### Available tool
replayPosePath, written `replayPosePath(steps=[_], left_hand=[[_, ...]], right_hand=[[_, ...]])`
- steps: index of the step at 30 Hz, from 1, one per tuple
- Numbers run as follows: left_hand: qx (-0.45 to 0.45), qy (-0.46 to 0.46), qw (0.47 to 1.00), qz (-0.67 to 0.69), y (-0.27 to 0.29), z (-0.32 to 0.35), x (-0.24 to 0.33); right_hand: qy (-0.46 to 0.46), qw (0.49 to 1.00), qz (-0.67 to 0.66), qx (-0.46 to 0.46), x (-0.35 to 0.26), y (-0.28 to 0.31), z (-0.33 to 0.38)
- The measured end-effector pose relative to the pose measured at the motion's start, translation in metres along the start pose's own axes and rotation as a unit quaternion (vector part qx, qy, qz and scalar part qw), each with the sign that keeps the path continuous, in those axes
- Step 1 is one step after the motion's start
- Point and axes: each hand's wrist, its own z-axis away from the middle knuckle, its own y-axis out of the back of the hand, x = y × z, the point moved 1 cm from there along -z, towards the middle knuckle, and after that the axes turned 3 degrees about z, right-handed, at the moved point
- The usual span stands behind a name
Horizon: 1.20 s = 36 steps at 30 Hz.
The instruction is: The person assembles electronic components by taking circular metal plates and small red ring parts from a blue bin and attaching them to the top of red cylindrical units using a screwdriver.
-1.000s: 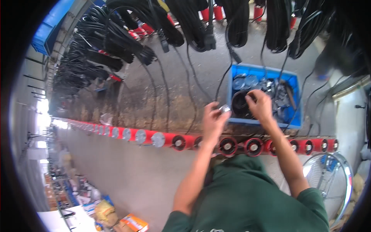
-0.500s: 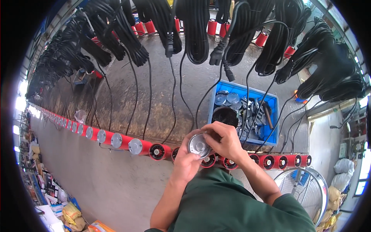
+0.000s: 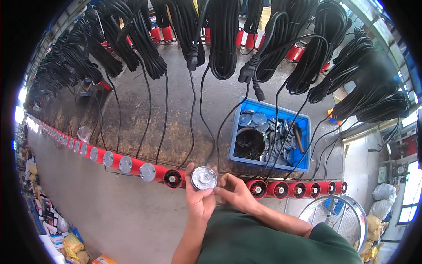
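Observation:
A round silver metal end cap (image 3: 204,178) is held face-up in my left hand (image 3: 201,201), the thumb on its lower rim and the fingers around its far side. My right hand (image 3: 238,194) is at the cap's lower right edge, fingers bent and drawn together; whether something small is between them is hidden. Beneath and beside my hands runs a row of red cylinders along the table's near edge. The one just left, a red cylinder (image 3: 174,178), shows a black inside with a pale centre; farther left, a cylinder bears a silver cap (image 3: 147,171).
On the table (image 3: 176,105) a blue crate (image 3: 269,164) holds silver caps, small metal parts, a dark round container (image 3: 250,144) and a wooden-handled tool (image 3: 298,140). Bundled black cables (image 3: 223,39) hang overhead, their leads reaching the cylinders. A large fan (image 3: 336,218) stands at right.
Both hands have moved slightly left and down with the cap. My right hand has drawn back from the cap's face to its lower right edge.

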Motion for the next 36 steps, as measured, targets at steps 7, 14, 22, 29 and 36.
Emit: replayPosePath(steps=[7, 14, 22, 29, 36], left_hand=[[-0.057, 0.012, 0.997, -0.052, 0.034, 0.011, 0.045], [0.103, -0.102, 0.752, -0.643, 0.083, 0.035, 0.129], [0.082, -0.069, 0.357, -0.928, 0.116, -0.006, 0.161], [0.063, -0.117, 0.311, -0.941, 0.149, -0.015, 0.159], [0.054, -0.164, 0.34, -0.924, 0.164, -0.02, 0.164]], right_hand=[[0.097, 0.776, 0.594, 0.191, 0.008, 0.137, -0.091], [-0.055, 0.578, 0.807, 0.104, 0.052, 0.197, -0.15], [-0.105, 0.576, 0.797, 0.151, 0.06, 0.204, -0.144], [-0.119, 0.646, 0.734, 0.172, 0.049, 0.205, -0.138], [0.012, 0.784, 0.543, 0.3, 0.005, 0.13, -0.113]])
